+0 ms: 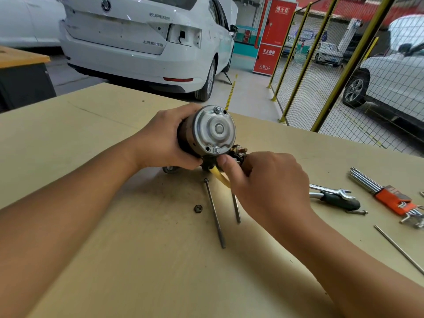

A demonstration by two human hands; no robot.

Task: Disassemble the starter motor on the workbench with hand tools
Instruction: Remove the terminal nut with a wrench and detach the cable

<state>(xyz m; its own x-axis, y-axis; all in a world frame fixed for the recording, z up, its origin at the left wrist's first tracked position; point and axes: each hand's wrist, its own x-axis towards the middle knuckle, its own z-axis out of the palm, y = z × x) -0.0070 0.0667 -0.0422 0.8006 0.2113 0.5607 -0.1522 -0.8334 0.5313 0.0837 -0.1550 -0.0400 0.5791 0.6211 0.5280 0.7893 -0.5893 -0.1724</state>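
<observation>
I see left hand (164,143) wrapped around starter motor (206,131) body, gripping firmly. Right hand (263,180) pinches yellow lead (220,177) at motor's underside.

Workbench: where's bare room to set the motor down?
Bare: the workbench left of the left hand, and the near strip below the nut. Crowded: the two long bolts under the motor, and the wrench and hex keys at right.
</observation>
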